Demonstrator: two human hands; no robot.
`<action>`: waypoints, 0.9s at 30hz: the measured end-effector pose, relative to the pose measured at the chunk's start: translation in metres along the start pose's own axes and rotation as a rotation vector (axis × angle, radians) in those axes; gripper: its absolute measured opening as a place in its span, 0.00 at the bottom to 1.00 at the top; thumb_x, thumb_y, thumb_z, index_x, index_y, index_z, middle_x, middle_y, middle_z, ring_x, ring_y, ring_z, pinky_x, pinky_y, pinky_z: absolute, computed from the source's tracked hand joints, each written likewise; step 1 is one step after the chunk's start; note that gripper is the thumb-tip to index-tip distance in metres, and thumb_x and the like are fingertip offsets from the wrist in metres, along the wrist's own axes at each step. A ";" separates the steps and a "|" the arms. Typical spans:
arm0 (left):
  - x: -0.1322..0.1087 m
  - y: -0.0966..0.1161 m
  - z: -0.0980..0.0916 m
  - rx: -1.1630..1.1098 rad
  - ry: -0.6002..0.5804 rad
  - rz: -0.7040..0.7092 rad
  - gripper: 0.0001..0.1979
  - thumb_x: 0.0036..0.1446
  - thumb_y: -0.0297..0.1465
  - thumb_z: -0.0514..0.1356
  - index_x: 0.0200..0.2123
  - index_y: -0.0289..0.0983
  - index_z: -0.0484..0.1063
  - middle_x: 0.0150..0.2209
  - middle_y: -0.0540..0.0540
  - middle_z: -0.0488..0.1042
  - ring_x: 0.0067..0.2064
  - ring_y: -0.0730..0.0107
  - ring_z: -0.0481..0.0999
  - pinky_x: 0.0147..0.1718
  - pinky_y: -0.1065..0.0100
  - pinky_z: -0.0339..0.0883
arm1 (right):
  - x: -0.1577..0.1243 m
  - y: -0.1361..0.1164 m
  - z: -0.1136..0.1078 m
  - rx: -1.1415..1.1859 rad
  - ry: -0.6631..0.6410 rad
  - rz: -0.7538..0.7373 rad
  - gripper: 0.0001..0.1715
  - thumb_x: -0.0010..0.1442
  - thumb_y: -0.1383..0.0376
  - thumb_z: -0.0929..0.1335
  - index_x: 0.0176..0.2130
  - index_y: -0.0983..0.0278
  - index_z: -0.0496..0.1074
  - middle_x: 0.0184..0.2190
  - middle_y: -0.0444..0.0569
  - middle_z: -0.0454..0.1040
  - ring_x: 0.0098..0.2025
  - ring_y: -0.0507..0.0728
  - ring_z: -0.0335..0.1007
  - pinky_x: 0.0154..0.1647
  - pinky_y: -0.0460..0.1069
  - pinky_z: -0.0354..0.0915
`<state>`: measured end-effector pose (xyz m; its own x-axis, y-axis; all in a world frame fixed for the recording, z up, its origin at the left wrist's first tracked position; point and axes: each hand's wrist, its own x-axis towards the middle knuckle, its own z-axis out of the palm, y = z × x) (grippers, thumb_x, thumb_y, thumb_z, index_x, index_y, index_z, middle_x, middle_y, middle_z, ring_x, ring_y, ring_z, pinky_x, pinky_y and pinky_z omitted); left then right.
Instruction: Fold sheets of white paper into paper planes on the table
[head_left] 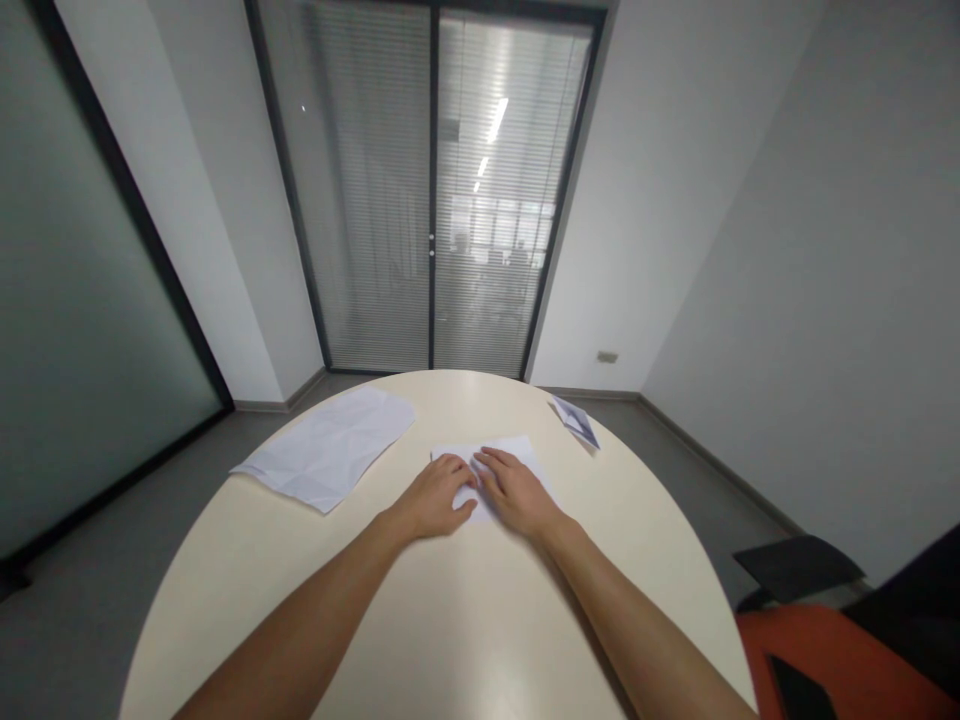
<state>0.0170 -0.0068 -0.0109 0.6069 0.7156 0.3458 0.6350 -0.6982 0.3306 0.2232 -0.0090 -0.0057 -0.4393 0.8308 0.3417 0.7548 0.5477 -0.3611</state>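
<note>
Head view: both hands (pixel 437 498) (pixel 519 492) touch white paper (pixel 529 457) on table (pixel 427 630).

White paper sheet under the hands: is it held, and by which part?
Cannot be told: the left hand and right hand lie over the white paper sheet, with no clear pinch visible.

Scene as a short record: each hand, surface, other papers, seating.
left hand: on the white sheet, thumb apart from fingers
right hand: on the same sheet, beside the left
surface: pale table with curved edge
paper, left: large creased sheet
paper, far right: small folded paper
seating: chair with orange seat, lower right
</note>
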 end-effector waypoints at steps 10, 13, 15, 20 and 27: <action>-0.004 -0.008 0.012 0.071 -0.163 -0.118 0.32 0.63 0.43 0.54 0.67 0.37 0.58 0.71 0.39 0.51 0.72 0.50 0.47 0.68 0.51 0.45 | -0.002 0.034 -0.003 -0.161 -0.253 0.322 0.38 0.70 0.48 0.54 0.71 0.64 0.50 0.72 0.55 0.44 0.73 0.67 0.37 0.70 0.66 0.40; -0.004 -0.007 0.010 0.078 -0.127 -0.108 0.31 0.62 0.43 0.56 0.66 0.40 0.60 0.70 0.40 0.55 0.71 0.50 0.50 0.67 0.51 0.47 | -0.003 0.044 -0.007 -0.236 -0.177 0.428 0.36 0.70 0.51 0.56 0.69 0.66 0.53 0.71 0.58 0.48 0.72 0.70 0.40 0.68 0.70 0.40; -0.004 -0.006 0.008 0.085 -0.089 -0.089 0.30 0.61 0.44 0.58 0.64 0.41 0.63 0.68 0.41 0.58 0.69 0.50 0.55 0.66 0.50 0.49 | -0.003 0.043 -0.007 -0.305 -0.071 0.416 0.33 0.69 0.55 0.58 0.67 0.67 0.58 0.70 0.60 0.52 0.72 0.70 0.41 0.68 0.71 0.39; -0.003 -0.002 0.003 0.083 -0.040 -0.017 0.26 0.59 0.42 0.61 0.58 0.41 0.69 0.62 0.39 0.66 0.63 0.50 0.63 0.63 0.49 0.56 | -0.001 0.016 0.001 -0.146 -0.042 0.079 0.31 0.71 0.58 0.55 0.66 0.70 0.59 0.68 0.59 0.59 0.69 0.60 0.52 0.69 0.57 0.49; -0.005 -0.001 0.005 0.020 -0.106 -0.024 0.26 0.61 0.40 0.58 0.60 0.37 0.65 0.68 0.36 0.58 0.69 0.52 0.55 0.67 0.52 0.50 | 0.000 0.009 0.010 -0.109 -0.265 0.179 0.36 0.72 0.52 0.52 0.70 0.67 0.51 0.72 0.53 0.46 0.73 0.65 0.38 0.71 0.63 0.42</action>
<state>0.0160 -0.0092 -0.0174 0.6379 0.7309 0.2425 0.6586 -0.6810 0.3201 0.2251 -0.0033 -0.0175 -0.3960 0.9174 0.0387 0.8726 0.3891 -0.2953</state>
